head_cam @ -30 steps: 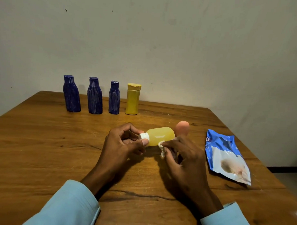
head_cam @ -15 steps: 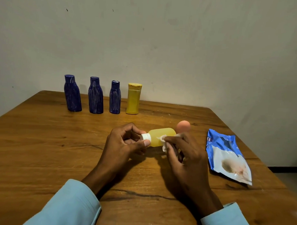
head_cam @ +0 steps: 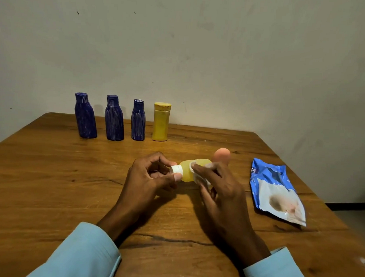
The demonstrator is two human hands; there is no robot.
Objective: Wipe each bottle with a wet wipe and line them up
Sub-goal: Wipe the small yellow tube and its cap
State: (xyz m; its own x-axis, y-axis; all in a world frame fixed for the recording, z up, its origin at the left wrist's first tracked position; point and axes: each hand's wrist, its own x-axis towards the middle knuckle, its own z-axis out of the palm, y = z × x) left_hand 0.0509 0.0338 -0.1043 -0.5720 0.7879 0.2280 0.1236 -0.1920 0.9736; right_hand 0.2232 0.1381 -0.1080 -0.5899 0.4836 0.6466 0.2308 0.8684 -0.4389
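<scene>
A small clear bottle of yellow liquid with a white cap lies sideways just above the table's middle. My left hand pinches its cap end between thumb and fingers. My right hand holds a white wet wipe and presses it against the bottle's body. Three dark blue bottles and a yellow bottle stand upright in a row at the table's far edge.
A blue and white wet wipe pack lies flat on the right of the wooden table. A peach rounded object shows just behind my right hand. A plain wall stands close behind the bottle row.
My right hand has slid the wipe along the bottle toward the cap end and up over its body. My left hand keeps its hold on the cap.
</scene>
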